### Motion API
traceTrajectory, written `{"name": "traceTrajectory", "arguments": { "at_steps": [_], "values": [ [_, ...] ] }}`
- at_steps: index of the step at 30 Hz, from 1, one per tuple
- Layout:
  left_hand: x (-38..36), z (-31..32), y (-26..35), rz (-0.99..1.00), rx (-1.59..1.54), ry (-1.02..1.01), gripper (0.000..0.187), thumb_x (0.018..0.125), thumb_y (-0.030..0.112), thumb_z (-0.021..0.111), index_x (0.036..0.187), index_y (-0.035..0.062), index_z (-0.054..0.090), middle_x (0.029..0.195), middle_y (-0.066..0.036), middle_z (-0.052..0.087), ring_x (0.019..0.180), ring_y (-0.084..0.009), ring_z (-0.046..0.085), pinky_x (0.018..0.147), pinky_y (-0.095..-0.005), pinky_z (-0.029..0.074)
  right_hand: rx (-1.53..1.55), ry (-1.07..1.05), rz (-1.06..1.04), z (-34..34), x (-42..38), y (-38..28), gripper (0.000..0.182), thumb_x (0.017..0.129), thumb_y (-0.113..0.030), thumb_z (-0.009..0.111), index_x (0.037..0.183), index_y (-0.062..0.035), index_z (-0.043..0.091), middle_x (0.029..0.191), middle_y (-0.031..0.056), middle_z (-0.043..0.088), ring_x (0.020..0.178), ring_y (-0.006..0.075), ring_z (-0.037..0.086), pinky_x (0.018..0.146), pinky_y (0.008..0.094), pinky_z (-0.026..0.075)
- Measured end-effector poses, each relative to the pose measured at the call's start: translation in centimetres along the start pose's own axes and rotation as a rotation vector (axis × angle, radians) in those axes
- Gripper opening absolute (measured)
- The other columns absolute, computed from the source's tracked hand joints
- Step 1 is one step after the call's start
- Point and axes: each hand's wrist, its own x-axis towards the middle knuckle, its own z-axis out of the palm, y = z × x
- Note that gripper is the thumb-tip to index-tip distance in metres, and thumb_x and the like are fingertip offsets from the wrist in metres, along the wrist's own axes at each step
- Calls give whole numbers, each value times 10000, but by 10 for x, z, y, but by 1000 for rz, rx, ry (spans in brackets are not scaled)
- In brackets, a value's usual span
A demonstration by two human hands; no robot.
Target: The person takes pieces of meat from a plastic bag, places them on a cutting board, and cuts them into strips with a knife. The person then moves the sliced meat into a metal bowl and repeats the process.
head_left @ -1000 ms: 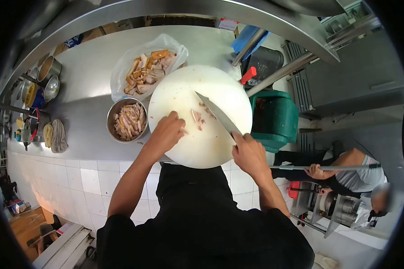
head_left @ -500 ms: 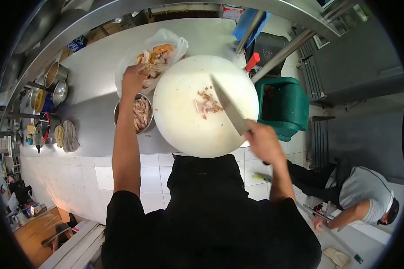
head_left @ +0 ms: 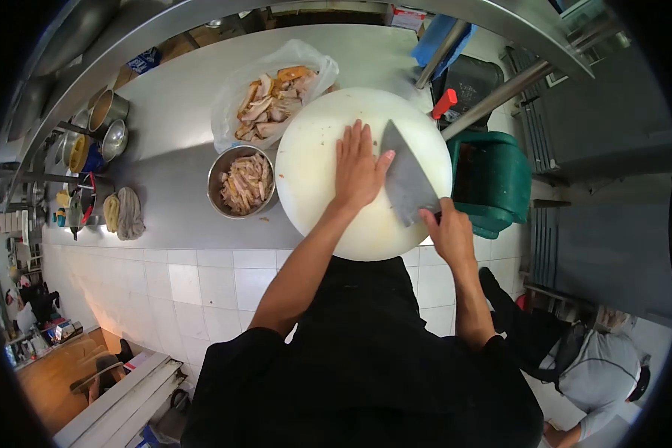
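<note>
A round white cutting board (head_left: 306, 172) lies at the counter's front edge. My left hand (head_left: 357, 166) rests palm down on it, fingers extended, the thumb by the cleaver's blade. In my right hand (head_left: 449, 230) is the handle of a wide cleaver (head_left: 409, 179), its blade lying rather flat over the board's right part. Whether meat bits lie under my left hand or the blade is hidden. Left of the board stands a metal bowl (head_left: 213, 187) with meat strips (head_left: 245, 184). Behind the bowl, a clear plastic bag (head_left: 228, 97) holds larger meat pieces (head_left: 265, 108).
A green bin (head_left: 493, 179) stands right of the board, near a red handle (head_left: 444, 103) and a metal post (head_left: 493, 97). Folded cloths (head_left: 129, 214) and metal pots (head_left: 108, 108) are at left. Another person (head_left: 593, 369) is bent over at lower right.
My left hand has moved from the bag onto the board. The cleaver has turned flatter, and the meat bits seen mid-board are out of sight. The other person has shifted lower.
</note>
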Motion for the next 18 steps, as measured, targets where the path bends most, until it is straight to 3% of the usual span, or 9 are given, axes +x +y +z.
{"name": "traceTrajectory", "arguments": {
  "at_steps": [9, 15, 17, 18],
  "values": [
    [-26, -20, -18, -6, 158, 54, 653, 1014, 268, 523, 1496, -126, 324, 1612, -279, 264, 1517, -441, 197, 1239, -533, 148, -12, -103, -128, 45, 1, -71, 368, 945, -313, 680, 993, 25, 543, 804, 273, 690, 753, 478, 683, 671, 571, 537],
    [-47, -84, -68, -122, 247, 270, 545, 1021, 157, 481, 1475, -124, 373, 1603, -278, 294, 1509, -448, 222, 1236, -536, 168, 104, -169, -299, 58, 14, -132, 324, 939, -268, 679, 996, 39, 591, 844, 256, 700, 775, 465, 682, 687, 541, 540],
    [-54, -107, -88, -72, 291, 486, 488, 1025, 130, 474, 1447, -111, 421, 1563, -272, 370, 1473, -439, 310, 1219, -511, 238, 97, -215, -384, 54, 15, -153, 345, 947, -293, 661, 1027, 35, 593, 835, 242, 701, 768, 447, 695, 694, 535, 556],
    [-55, -119, -98, -71, 295, 490, 488, 1025, 130, 474, 1447, -111, 421, 1563, -272, 370, 1473, -439, 310, 1219, -511, 238, 99, -214, -389, 47, 17, -158, 345, 947, -293, 661, 1027, 35, 593, 835, 242, 701, 768, 447, 695, 694, 535, 556]
  ]
}}
